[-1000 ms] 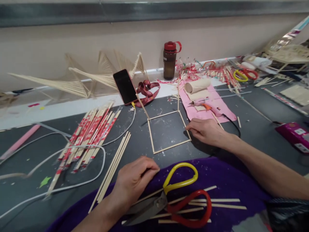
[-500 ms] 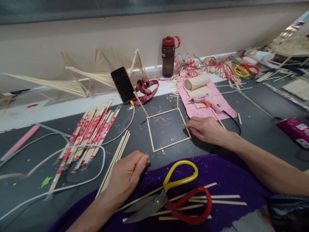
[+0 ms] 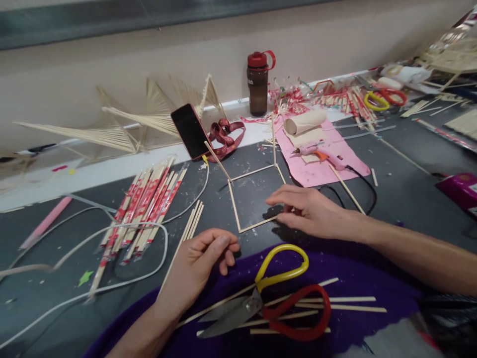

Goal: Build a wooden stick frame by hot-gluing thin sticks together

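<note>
A square frame of thin wooden sticks lies on the dark table, with one stick rising from each far corner. Over its near right corner is my right hand, thumb and fingers apart and nothing visible between them; it hides that corner. My left hand rests in front of the frame, loosely curled with fingers slackly parted and no object in it. Beside its wrist lie several loose sticks. Large scissors with one yellow and one red handle lie on the purple cloth, on top of more sticks.
A pink glue gun sits on a pink sheet. Wrapped chopsticks and a white cable lie at left. Behind are a phone, a red lanyard, a bottle and a stick structure.
My right hand has left the frame's right side, moved toward the near corner, and its fingers have spread. My left hand's fingers have loosened from a closed fist. The view has shifted slightly.
</note>
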Demonstrator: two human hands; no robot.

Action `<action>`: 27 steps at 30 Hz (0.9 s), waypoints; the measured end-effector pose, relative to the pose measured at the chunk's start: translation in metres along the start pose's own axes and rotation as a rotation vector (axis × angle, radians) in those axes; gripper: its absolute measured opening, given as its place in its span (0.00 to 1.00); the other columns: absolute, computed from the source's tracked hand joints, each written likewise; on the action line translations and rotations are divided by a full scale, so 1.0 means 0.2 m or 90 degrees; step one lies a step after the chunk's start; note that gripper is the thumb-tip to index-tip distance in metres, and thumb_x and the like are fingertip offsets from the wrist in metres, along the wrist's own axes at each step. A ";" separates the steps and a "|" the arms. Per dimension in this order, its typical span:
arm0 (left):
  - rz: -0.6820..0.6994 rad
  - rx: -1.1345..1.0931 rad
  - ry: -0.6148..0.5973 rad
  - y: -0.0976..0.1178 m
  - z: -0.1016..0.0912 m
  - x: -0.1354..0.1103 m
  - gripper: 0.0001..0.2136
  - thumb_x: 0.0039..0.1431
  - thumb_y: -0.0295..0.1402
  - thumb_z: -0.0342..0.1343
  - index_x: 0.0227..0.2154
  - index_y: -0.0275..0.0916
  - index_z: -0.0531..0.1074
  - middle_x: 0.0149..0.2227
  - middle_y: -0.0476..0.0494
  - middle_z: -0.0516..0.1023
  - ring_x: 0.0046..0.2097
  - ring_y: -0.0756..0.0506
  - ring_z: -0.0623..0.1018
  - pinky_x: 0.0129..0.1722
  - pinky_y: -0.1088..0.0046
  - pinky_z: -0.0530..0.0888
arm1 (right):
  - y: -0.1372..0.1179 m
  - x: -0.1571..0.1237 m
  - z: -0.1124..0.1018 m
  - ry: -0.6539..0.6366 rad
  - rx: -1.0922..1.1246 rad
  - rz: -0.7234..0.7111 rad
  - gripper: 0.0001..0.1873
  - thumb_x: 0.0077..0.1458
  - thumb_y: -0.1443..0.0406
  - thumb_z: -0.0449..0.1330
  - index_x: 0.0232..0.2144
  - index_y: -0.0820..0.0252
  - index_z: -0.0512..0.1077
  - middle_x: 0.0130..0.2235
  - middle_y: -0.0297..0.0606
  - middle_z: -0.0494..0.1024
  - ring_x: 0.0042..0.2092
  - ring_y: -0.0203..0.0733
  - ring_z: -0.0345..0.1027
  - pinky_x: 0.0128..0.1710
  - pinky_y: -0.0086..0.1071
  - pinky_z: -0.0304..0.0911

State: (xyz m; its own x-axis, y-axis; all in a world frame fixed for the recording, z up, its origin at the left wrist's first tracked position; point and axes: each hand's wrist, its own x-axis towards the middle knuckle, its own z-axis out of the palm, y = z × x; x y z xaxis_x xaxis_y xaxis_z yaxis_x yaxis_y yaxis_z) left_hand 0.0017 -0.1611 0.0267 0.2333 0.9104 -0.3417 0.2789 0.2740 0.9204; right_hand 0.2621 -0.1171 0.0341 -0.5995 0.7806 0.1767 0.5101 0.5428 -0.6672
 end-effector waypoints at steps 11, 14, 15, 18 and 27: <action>0.028 -0.005 0.023 0.02 0.00 -0.02 0.11 0.55 0.39 0.56 0.31 0.36 0.75 0.23 0.48 0.76 0.22 0.53 0.71 0.21 0.79 0.68 | -0.15 0.16 0.18 -0.196 0.308 0.030 0.08 0.53 0.64 0.60 0.30 0.64 0.75 0.29 0.32 0.72 0.31 0.31 0.65 0.31 0.25 0.61; -0.004 -0.081 0.043 0.00 -0.02 0.01 0.10 0.50 0.37 0.60 0.31 0.36 0.76 0.23 0.48 0.75 0.23 0.53 0.71 0.21 0.79 0.67 | -0.19 0.16 0.06 -0.125 0.380 0.030 0.08 0.52 0.62 0.62 0.28 0.64 0.75 0.27 0.32 0.71 0.27 0.29 0.63 0.27 0.24 0.60; -0.005 -0.103 0.040 -0.01 -0.02 0.02 0.09 0.49 0.36 0.61 0.31 0.36 0.77 0.23 0.49 0.75 0.23 0.53 0.71 0.21 0.80 0.66 | -0.21 0.17 0.03 -0.092 0.387 0.001 0.08 0.51 0.62 0.62 0.28 0.63 0.75 0.27 0.32 0.71 0.27 0.29 0.63 0.27 0.24 0.60; 0.011 -0.147 0.012 -0.02 -0.02 0.03 0.07 0.46 0.33 0.63 0.29 0.36 0.77 0.24 0.50 0.73 0.23 0.54 0.69 0.22 0.80 0.66 | -0.24 0.20 -0.01 -0.007 0.328 -0.095 0.07 0.51 0.63 0.62 0.28 0.63 0.75 0.27 0.33 0.73 0.29 0.31 0.65 0.29 0.25 0.61; -0.073 -0.329 0.020 -0.04 0.02 0.03 0.15 0.52 0.44 0.58 0.29 0.34 0.75 0.23 0.47 0.75 0.23 0.54 0.69 0.21 0.81 0.65 | -0.20 0.27 0.26 0.052 -0.099 -0.191 0.13 0.60 0.60 0.52 0.40 0.60 0.73 0.39 0.38 0.72 0.37 0.34 0.66 0.35 0.26 0.61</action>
State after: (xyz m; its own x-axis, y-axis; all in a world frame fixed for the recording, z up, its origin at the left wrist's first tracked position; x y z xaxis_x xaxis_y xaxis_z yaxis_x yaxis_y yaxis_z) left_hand 0.0042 -0.1581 0.0168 0.1986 0.8723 -0.4468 -0.1966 0.4821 0.8538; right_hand 0.1769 -0.1137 0.0327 -0.6885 0.5980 0.4103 0.4100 0.7876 -0.4600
